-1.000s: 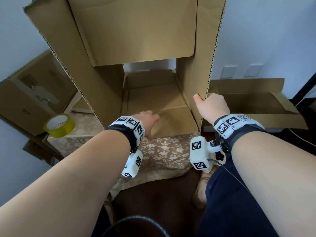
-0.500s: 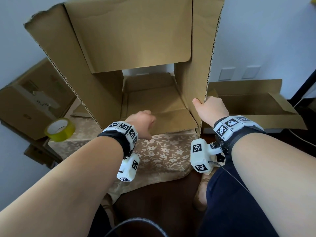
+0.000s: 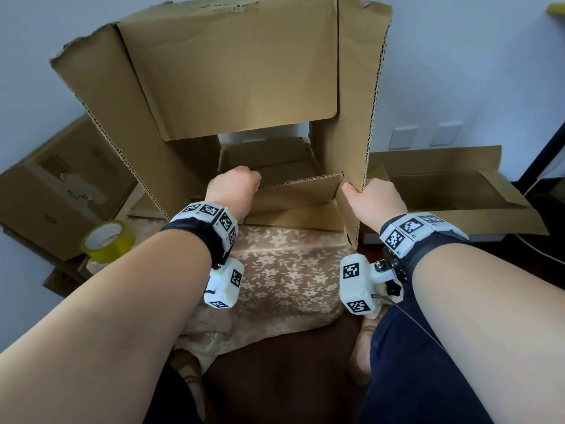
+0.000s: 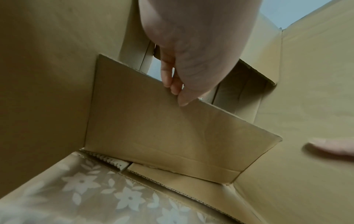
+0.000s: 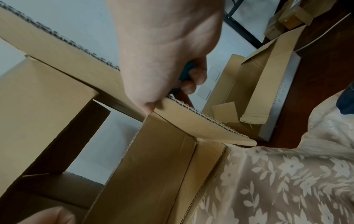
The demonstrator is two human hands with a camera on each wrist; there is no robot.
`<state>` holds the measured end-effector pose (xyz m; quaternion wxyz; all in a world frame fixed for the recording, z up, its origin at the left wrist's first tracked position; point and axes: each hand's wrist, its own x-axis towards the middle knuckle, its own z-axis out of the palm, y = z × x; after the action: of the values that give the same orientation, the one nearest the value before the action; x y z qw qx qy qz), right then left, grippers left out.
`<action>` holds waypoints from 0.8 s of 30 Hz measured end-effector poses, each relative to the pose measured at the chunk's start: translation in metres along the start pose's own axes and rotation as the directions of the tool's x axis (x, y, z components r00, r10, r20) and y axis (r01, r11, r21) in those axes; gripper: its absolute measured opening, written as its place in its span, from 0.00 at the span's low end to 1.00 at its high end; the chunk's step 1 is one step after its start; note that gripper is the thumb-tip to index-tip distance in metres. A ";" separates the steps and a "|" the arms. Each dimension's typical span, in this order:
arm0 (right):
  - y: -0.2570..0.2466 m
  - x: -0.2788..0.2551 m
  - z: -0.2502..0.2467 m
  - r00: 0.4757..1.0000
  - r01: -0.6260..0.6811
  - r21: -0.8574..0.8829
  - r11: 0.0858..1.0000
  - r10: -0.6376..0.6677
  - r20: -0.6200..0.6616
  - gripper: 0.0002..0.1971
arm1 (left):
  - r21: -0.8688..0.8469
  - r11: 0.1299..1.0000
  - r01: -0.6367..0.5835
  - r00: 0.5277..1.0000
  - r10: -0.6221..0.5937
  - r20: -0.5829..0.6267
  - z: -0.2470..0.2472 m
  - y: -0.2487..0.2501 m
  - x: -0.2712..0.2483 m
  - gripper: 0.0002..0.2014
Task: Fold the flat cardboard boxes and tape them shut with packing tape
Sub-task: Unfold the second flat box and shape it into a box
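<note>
A large brown cardboard box [image 3: 232, 75] lies on the floral cloth with its open end toward me and its flaps spread. My left hand [image 3: 235, 191] pinches the top edge of the bottom flap [image 3: 299, 194], which stands partly raised; in the left wrist view its fingertips [image 4: 175, 89] curl over the flap [image 4: 172, 128]. My right hand [image 3: 376, 200] grips the outer edge of the right flap [image 3: 351, 117], thumb inside; the right wrist view shows that hand [image 5: 162, 68] on the flap [image 5: 201, 125], with something dark teal [image 5: 186, 72] under its fingers. A yellow tape roll [image 3: 107, 241] sits at the left.
A closed brown box [image 3: 52, 191] stands at the left behind the tape. An open, shallow cardboard box [image 3: 443, 191] lies at the right by the wall. The floral cloth [image 3: 290, 270] covers the table, and dark floor and my knees are below it.
My left hand has taken hold of the bottom flap's edge and raised it from lying flat to partly upright. The right hand has stayed on the right flap.
</note>
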<state>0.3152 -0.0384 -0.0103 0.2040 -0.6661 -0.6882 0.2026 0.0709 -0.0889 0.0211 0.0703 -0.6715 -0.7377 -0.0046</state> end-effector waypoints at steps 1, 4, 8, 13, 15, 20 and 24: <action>0.000 -0.001 0.000 1.000 0.000 0.003 1.000 0.000 0.002 0.24 | 0.002 1.000 0.010 1.000 -0.010 -0.002 -0.002 0.000 0.001 0.14; 0.000 -0.002 0.000 1.000 -0.001 0.019 1.000 0.001 0.006 0.24 | 0.021 0.999 0.029 0.999 -0.029 0.014 -0.007 0.000 0.006 0.14; 0.001 -0.002 0.000 1.000 0.014 0.023 1.000 -0.015 0.010 0.24 | 0.015 0.997 0.082 0.996 -0.082 0.032 -0.006 -0.002 0.013 0.17; 0.000 -0.001 0.000 0.999 0.031 0.030 0.999 -0.031 0.012 0.23 | -0.006 0.995 0.103 0.994 -0.102 0.022 0.000 -0.006 0.018 0.19; 0.001 -0.001 0.001 0.999 0.032 0.022 0.999 -0.032 0.022 0.24 | -0.011 0.994 0.105 0.994 -0.105 0.039 0.001 -0.007 0.020 0.20; 0.001 -0.002 0.002 0.999 0.016 -0.002 1.000 -0.016 0.032 0.25 | 0.014 0.993 0.115 0.991 -0.116 0.063 0.002 -0.006 0.022 0.21; 0.001 -0.003 0.002 0.999 0.004 -0.004 1.000 -0.004 0.033 0.24 | 0.067 0.991 0.112 0.990 -0.116 0.074 0.002 -0.008 0.021 0.18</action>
<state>0.3148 -0.0412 -0.0126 0.1915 -0.6618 -0.6932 0.2119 0.0609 -0.0687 0.0225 0.0623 -0.6254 -0.7768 0.0406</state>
